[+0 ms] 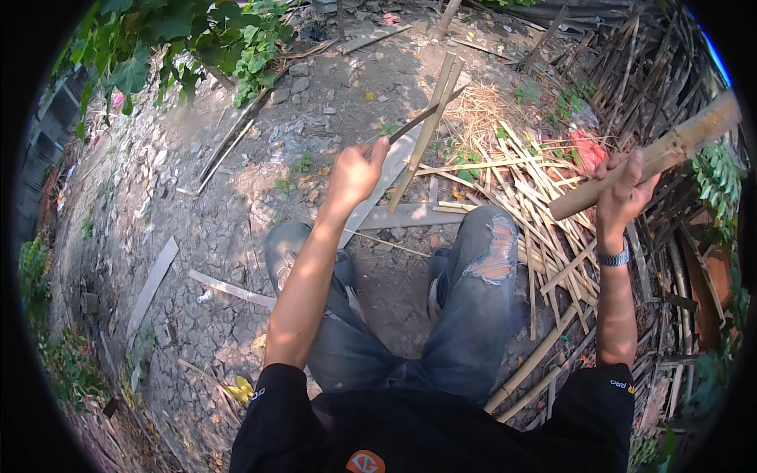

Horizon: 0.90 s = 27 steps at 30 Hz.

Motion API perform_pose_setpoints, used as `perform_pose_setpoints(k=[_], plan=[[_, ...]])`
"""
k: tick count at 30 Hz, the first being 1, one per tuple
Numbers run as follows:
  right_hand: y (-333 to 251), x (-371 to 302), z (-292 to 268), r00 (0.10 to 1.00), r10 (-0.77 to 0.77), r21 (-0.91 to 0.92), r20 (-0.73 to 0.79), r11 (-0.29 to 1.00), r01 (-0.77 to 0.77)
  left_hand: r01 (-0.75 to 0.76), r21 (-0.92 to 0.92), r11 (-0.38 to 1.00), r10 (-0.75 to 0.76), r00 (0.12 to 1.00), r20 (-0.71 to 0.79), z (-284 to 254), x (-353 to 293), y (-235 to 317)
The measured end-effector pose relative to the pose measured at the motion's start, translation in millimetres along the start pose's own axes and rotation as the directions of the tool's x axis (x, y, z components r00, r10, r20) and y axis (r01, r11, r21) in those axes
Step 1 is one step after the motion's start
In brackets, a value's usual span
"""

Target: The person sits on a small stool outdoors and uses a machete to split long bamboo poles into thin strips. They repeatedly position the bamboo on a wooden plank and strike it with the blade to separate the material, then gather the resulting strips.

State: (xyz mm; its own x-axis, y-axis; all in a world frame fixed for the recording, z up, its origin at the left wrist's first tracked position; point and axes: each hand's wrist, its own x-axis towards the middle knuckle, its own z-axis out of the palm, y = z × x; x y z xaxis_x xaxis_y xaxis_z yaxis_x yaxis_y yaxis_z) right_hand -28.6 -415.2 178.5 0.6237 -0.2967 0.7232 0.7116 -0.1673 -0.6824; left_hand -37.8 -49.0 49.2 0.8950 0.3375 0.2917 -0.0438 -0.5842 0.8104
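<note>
My left hand [359, 175] is closed round the handle of a knife. Its long dark blade [406, 132] points away to the upper right. Beyond the hand, the blade crosses a pair of long split bamboo pieces [422, 146] that lean over a pale board; I cannot tell whether blade and bamboo touch. Off to the right, my right hand [623, 193] grips a thick bamboo pole [666, 154] near its lower end, with the thumb along it. The pole is raised at a slant, its far end toward the upper right.
Thin bamboo strips [532, 189] lie in a loose heap right of my knees, with shavings [481, 114] behind. Whole poles [536, 363] rest beside my right leg. A stack of sticks [631, 63] stands at the far right. A pale slat [154, 284] lies on the cracked ground at left.
</note>
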Motion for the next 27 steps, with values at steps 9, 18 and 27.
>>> perform_pose_setpoints(k=[9,18,27], plan=[[67.7,-93.6,-91.0,0.525,0.775,-0.603,0.352,0.617,-0.506,0.037,0.088,0.995,-0.047,0.992,0.117,42.1,17.6,-19.4],[18.4,41.2,-40.5,0.987,0.129,0.151,-0.1,0.982,-0.113,0.028,0.126,0.992,-0.041,0.995,0.096,35.9,50.2,-46.2],[130.1,-126.6,-26.9,0.292,0.812,-0.696,0.506,0.584,-0.417,0.114,0.228,0.967,-0.138,0.986,0.096,71.2,41.5,-61.3]])
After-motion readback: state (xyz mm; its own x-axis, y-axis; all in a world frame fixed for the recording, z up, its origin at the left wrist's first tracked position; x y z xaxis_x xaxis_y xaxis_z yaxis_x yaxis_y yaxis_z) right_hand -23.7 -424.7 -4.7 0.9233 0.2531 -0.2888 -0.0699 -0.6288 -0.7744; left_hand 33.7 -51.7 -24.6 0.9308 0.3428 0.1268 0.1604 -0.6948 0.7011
